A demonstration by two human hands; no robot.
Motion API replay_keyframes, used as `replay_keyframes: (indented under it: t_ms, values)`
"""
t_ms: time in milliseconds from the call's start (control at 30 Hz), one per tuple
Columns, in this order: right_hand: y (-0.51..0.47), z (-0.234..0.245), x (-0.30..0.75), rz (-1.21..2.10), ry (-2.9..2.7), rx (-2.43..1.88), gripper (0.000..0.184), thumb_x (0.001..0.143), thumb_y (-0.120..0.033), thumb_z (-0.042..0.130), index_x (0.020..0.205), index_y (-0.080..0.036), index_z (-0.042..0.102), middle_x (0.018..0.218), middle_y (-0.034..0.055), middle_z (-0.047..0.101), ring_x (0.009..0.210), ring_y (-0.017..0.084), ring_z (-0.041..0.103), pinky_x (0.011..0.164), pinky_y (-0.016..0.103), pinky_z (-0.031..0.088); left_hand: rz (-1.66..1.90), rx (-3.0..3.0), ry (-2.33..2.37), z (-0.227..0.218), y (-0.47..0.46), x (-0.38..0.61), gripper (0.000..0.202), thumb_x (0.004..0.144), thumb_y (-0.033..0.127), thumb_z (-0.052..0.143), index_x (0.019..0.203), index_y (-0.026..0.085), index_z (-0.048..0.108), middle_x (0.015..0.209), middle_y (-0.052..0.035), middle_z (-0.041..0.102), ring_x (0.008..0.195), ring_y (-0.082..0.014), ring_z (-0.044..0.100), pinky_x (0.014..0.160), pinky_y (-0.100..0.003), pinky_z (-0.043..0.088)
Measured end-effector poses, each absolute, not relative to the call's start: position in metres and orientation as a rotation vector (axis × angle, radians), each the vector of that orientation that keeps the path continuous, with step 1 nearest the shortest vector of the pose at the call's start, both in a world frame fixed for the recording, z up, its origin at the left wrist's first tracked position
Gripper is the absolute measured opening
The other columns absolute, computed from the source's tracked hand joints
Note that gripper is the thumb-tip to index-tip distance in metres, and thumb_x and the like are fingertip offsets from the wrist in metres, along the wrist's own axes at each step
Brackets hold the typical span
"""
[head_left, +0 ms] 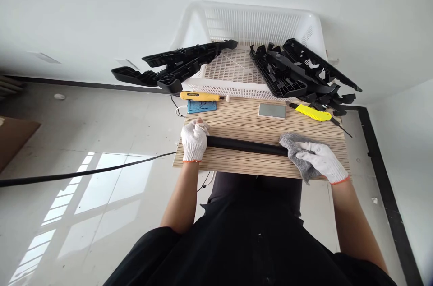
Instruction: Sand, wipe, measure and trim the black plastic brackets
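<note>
A long black plastic strip (pixel 246 145) lies across the striped wooden board in front of me. My left hand (pixel 195 139), in a white knit glove with an orange cuff, is closed around its left end. At the other end, my gloved right hand (pixel 318 158) presses a grey cloth (pixel 293 144) against the strip, fingers closed on the cloth. The cloth hides the strip's right tip, and a corner of it hangs past the board's near edge.
Behind the striped board (pixel 237 119) stands a white plastic basket (pixel 233 85), with black plastic parts (pixel 182 62) at its left and more black parts (pixel 294 69) at its right. A yellow-handled tool (pixel 200 96), blue packet (pixel 202 106), grey rectangular block (pixel 272 110) and yellow utility knife (pixel 313 113) lie near it.
</note>
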State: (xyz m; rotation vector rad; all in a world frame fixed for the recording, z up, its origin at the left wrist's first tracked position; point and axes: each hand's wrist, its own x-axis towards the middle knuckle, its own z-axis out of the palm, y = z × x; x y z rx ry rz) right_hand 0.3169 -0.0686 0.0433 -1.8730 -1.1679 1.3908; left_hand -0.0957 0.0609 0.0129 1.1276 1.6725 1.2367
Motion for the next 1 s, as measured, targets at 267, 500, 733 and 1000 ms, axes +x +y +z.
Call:
replay_keyframes:
  t_ms: [267, 500, 733, 1000]
  values:
    - [-0.050, 0.051, 0.293, 1.588, -1.179, -1.762, 0.052, 0.076, -0.037, 0.089, 0.127, -0.024, 0.083, 0.129, 0.0085, 0.082, 0.119, 0.032, 0.078, 0.114, 0.051, 0.058, 1.292, 1.108, 1.743, 0.013, 0.063, -0.098, 0.032, 0.091, 0.041, 0.051, 0.063, 0.025, 0.049, 0.058, -0.0012, 0.058, 0.048, -0.0125, 0.048, 0.048, -0.026, 0.038]
    - [-0.052, 0.049, 0.308, 1.507, -1.113, -1.811, 0.053, 0.076, -0.039, 0.089, 0.127, -0.025, 0.083, 0.122, 0.0076, 0.084, 0.114, 0.032, 0.080, 0.112, 0.053, 0.059, 1.334, 1.078, 1.797, 0.016, 0.059, -0.107, 0.028, 0.085, 0.035, 0.052, 0.059, 0.024, 0.049, 0.060, -0.0023, 0.061, 0.052, -0.0122, 0.053, 0.054, -0.025, 0.042]
    - [-0.055, 0.041, 0.305, 1.497, -1.133, -1.814, 0.061, 0.074, -0.037, 0.090, 0.133, -0.026, 0.080, 0.135, 0.0068, 0.080, 0.124, 0.033, 0.077, 0.117, 0.053, 0.057, 1.302, 1.104, 1.787, 0.018, 0.060, -0.099, 0.029, 0.086, 0.036, 0.049, 0.059, 0.024, 0.047, 0.059, -0.0017, 0.060, 0.051, -0.0123, 0.051, 0.053, -0.025, 0.042]
    - [-0.056, 0.032, 0.300, 1.025, -1.408, -1.879, 0.053, 0.083, -0.039, 0.083, 0.134, -0.026, 0.078, 0.133, 0.0078, 0.080, 0.127, 0.036, 0.075, 0.118, 0.058, 0.056, 1.272, 1.130, 1.796, 0.014, 0.054, -0.097, 0.035, 0.091, 0.040, 0.047, 0.061, 0.024, 0.049, 0.060, -0.0025, 0.060, 0.055, -0.0142, 0.054, 0.057, -0.027, 0.044]
